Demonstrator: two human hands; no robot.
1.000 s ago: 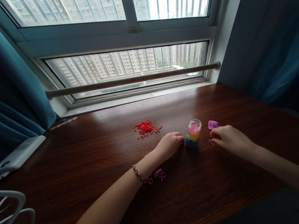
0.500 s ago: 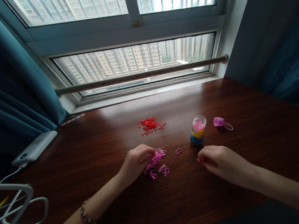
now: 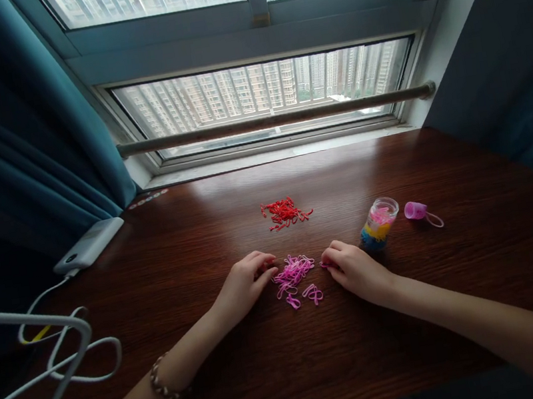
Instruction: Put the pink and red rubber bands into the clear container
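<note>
A loose pile of pink rubber bands (image 3: 294, 272) lies on the dark wooden table, with a couple of bands slightly apart at its near side. At the pile's left edge rests my left hand (image 3: 246, 285), fingers curved, thumb and forefinger apart, nothing visible between them. On the other side, my right hand (image 3: 359, 272) pinches a pink rubber band (image 3: 325, 264) down at the tabletop. Behind that hand stands a small clear jar (image 3: 379, 223), uncapped, layered with blue, yellow and pink bands.
Farther back is a heap of red rubber bands (image 3: 287, 212). A purple cap with a loop (image 3: 416, 210) lies right of the jar. At left are a white power bank (image 3: 89, 245) and a looped white cable (image 3: 76, 354). A window bar (image 3: 279, 118) runs behind the table.
My right hand has moved left to the single pink band beside the pile. My left hand has drawn back from atop the pile to its left edge. The view has shifted slightly.
</note>
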